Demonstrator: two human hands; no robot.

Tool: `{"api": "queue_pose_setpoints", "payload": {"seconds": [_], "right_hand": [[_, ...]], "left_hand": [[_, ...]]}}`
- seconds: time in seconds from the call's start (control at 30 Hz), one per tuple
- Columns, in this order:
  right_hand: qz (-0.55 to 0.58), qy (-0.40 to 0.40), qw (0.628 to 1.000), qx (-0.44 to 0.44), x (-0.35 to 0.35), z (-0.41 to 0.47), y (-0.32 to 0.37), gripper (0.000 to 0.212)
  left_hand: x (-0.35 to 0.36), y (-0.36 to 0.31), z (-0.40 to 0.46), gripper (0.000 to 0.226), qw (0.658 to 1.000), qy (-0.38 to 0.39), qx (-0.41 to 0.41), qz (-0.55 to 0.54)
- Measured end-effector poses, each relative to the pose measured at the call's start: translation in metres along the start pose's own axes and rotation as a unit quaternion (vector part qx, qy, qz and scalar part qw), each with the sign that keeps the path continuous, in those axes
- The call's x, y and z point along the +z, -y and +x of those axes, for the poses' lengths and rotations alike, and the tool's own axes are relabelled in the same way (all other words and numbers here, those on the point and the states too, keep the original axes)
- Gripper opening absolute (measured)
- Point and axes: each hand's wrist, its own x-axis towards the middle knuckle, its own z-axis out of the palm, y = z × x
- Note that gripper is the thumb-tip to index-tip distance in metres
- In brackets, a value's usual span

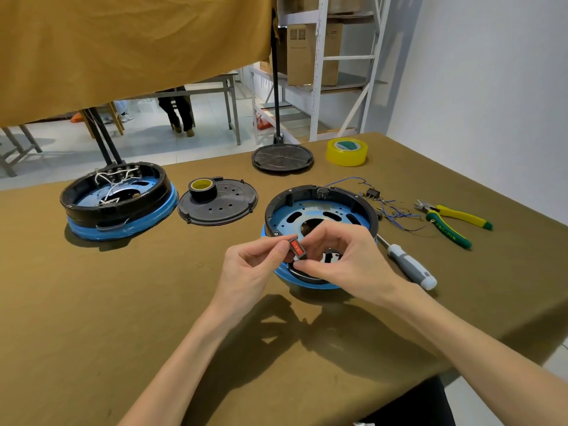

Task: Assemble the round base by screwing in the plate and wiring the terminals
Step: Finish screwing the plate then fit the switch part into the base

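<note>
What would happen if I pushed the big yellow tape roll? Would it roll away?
Probably not. The yellow tape roll lies flat on its side on the table, so a push would likely slide it along the cloth. Stood on edge, it would probably roll. It looks thick and full, so maybe a bit heavy.

I can make out raised lettering on the near green handle of the pliers [451,224] at far right, roughly "ANG-PIN", first letters unclear, print on the cardboard boxes [302,50] too blurred for me to read
</note>
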Motion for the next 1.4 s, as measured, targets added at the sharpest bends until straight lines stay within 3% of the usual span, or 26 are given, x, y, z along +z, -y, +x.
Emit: {"api": "queue_pose_setpoints", "payload": {"seconds": [0.43,0.67,0.83,1.0,1.4], "right_hand": [[-0.006,-0.005,1.0,0.001,0.0,-0.001,-0.01,0.021],[-0.121,0.036,0.992,-0.009,-0.004,0.001,-0.019,0.027],[-0.18,-0.018,0.983,0.017,-0.013,0.003,-0.024,0.022],[-0.244,0.097,0.959,0.104,-0.009,0.014,-0.02,0.025],[-0.241,0.184,0.937,0.172,-0.018,0.022,-0.006,0.036]], "left_hand": [[-0.001,0.004,0.0,0.024,1.0,0.007,0.002,0.028],[0.003,0.011,0.002,0.028,0.99,-0.012,0.033,0.135],[-0.009,0.015,0.005,0.033,0.976,0.0,0.044,0.212],[-0.012,0.017,0.003,0.035,0.951,0.037,0.108,0.289],[-0.013,0.024,0.003,0.037,0.911,0.055,0.176,0.369]]}}
